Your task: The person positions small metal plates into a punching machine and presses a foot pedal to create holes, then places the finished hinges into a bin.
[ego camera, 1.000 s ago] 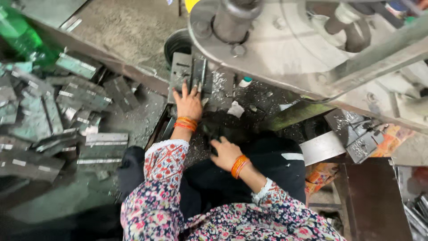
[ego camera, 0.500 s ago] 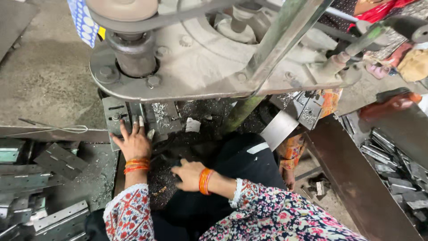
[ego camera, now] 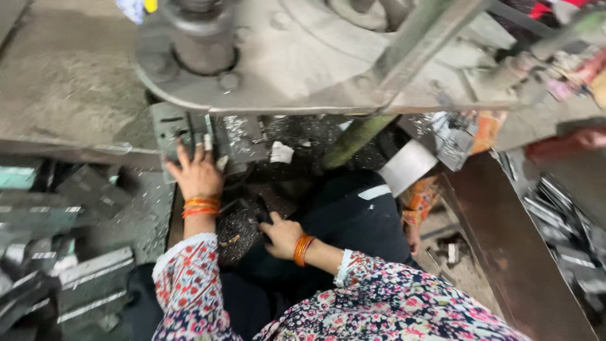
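The flat grey metal plate (ego camera: 173,129) lies on the dark press bed under the big round grey machine casting (ego camera: 303,57), and the left hand (ego camera: 197,173) rests on its near edge with fingers spread flat, an open grip that presses rather than clasps. The right hand (ego camera: 282,235) sits lower, near the lap, fingers curled loosely over a dark pile of metal chips and swarf (ego camera: 243,224); whether that grip closes on anything I cannot tell. Both wrists carry orange bangles (ego camera: 201,207) above flowered sleeves (ego camera: 189,278).

Judging by the pose, the step in hand is setting the plate in place under the press tool. The next move would seem to call for a steady push to seat it square, with fingers kept away from the tool.

To the left, stacked grey metal strips (ego camera: 69,278) lie in a heap; to the right, a rusty brown sheet panel (ego camera: 505,252) leans.
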